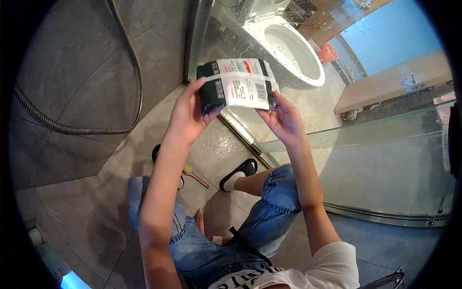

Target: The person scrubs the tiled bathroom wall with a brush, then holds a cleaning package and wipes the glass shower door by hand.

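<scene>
Up in front of me is a soft black-and-white plastic package [243, 85] with printed text, a red patch and a barcode on its upper face. A pale seam or strip runs across it. Its contents are hidden. My left hand [189, 107] grips the left end, thumb on the edge and fingers partly underneath. At the lower right corner, my right hand [285, 118] is closed on the package. Below, a brush [195, 176] with yellow bristles and a reddish handle lies on the tiled floor between my feet.
A metal shower hose [137, 96] hangs in a loop at the left by the grey wall. Wet glass panels with a metal track [245, 135] stand ahead and right. Beyond them are a white toilet [293, 50] and a pink container [327, 53]. A black slipper [239, 174] is on my right foot.
</scene>
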Demonstrator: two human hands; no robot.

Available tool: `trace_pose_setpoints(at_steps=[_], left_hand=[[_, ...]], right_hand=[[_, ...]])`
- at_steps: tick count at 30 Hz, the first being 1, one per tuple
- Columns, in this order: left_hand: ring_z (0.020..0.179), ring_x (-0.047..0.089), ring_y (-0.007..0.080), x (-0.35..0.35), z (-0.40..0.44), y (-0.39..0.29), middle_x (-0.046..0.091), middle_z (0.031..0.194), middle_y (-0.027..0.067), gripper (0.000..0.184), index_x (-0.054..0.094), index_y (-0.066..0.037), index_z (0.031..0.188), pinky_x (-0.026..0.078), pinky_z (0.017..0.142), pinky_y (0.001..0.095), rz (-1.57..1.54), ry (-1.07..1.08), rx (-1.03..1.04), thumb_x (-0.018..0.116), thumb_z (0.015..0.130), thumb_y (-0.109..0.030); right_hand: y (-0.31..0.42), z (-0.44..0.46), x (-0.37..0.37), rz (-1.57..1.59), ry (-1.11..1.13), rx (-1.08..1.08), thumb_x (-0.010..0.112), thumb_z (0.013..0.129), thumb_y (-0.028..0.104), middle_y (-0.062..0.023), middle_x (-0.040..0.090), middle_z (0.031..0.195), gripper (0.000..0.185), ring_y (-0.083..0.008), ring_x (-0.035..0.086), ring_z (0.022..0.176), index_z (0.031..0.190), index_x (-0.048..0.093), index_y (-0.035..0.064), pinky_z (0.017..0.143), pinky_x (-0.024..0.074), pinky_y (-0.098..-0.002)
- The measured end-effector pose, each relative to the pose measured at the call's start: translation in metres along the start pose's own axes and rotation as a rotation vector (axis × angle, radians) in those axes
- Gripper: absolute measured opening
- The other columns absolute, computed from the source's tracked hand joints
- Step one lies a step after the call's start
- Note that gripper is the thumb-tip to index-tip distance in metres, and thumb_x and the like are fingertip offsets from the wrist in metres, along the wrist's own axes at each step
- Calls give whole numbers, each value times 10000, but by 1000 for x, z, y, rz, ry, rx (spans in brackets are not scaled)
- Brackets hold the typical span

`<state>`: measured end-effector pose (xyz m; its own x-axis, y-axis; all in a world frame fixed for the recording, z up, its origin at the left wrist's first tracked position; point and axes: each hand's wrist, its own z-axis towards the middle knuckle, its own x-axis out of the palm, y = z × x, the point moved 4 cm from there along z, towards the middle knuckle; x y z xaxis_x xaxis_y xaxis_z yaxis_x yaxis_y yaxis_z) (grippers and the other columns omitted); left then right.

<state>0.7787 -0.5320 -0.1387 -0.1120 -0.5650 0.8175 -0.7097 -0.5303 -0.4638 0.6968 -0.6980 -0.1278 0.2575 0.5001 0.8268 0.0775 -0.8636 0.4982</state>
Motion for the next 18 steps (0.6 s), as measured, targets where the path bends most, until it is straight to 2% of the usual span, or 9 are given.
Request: trace_pose_setpoints(at_steps=[1, 2, 6, 8, 9, 11, 12, 15, 18], left_hand=[[808, 512, 143, 3, 0, 0, 521, 887, 64, 302, 445, -48, 979, 435, 706, 252, -140, 75, 29, 488, 739, -227], [853, 500, 196, 7, -3, -2, 492, 949, 98, 299, 419, -23, 1001, 425, 761, 320, -209, 114, 77, 463, 752, -184], [866, 493, 230, 15, -7, 5, 466, 992, 114, 318, 390, -24, 1031, 410, 783, 390, -243, 101, 25, 468, 740, -125], [894, 480, 250, 23, -11, 5, 440, 1031, 126, 394, 328, -33, 1096, 399, 794, 429, -120, 228, 98, 449, 721, -21], [894, 480, 250, 21, -10, 4, 440, 1031, 126, 394, 328, -33, 1096, 399, 794, 429, -118, 230, 95, 449, 721, -21], [923, 465, 204, 22, -8, 2, 421, 1046, 95, 449, 298, -57, 1116, 430, 766, 385, 239, 298, 148, 428, 699, 47], [918, 464, 185, 23, -9, 2, 424, 1038, 91, 457, 285, -42, 1127, 442, 747, 357, 352, 259, 177, 408, 700, 65], [915, 462, 174, 16, -4, 8, 421, 1041, 91, 459, 277, -31, 1137, 443, 744, 326, 470, 212, 242, 402, 706, 64], [895, 483, 178, 15, -3, 9, 430, 1044, 91, 471, 258, -29, 1158, 466, 709, 297, 608, 205, 256, 409, 718, 43]], right_hand=[[-2, 2, -2, 25, -20, 2, 340, 823, 140, -192, 420, 1045, 297, -269, 448, 956, 1042, 340, -62, 836, 382, -352], [-3, 3, -3, 49, -39, 2, 344, 823, 149, -195, 431, 1025, 295, -269, 450, 952, 1024, 351, -67, 837, 383, -355], [-7, 8, -13, 122, -41, 17, 369, 816, 144, -194, 430, 1021, 296, -267, 443, 958, 1013, 356, -76, 851, 369, -359], [-7, 9, -14, 167, -28, 5, 387, 809, 137, -190, 434, 1014, 284, -265, 444, 954, 995, 375, -77, 853, 369, -356], [-8, 11, -17, 168, -29, 2, 387, 809, 137, -190, 434, 1014, 284, -265, 444, 954, 995, 375, -77, 853, 369, -356], [-9, 14, -29, 195, -65, 7, 403, 801, 129, -180, 446, 994, 266, -263, 445, 952, 979, 395, -69, 847, 376, -347], [-10, 17, -34, 195, -66, 2, 403, 801, 129, -180, 446, 994, 266, -263, 445, 952, 979, 395, -69, 847, 376, -347], [-19, 25, -53, 178, -118, 7, 401, 801, 127, -172, 460, 971, 255, -260, 452, 940, 977, 401, -59, 835, 386, -342], [-29, 31, -66, 157, -107, 110, 405, 795, 128, -173, 450, 980, 256, -261, 456, 932, 972, 402, -56, 824, 389, -353]])
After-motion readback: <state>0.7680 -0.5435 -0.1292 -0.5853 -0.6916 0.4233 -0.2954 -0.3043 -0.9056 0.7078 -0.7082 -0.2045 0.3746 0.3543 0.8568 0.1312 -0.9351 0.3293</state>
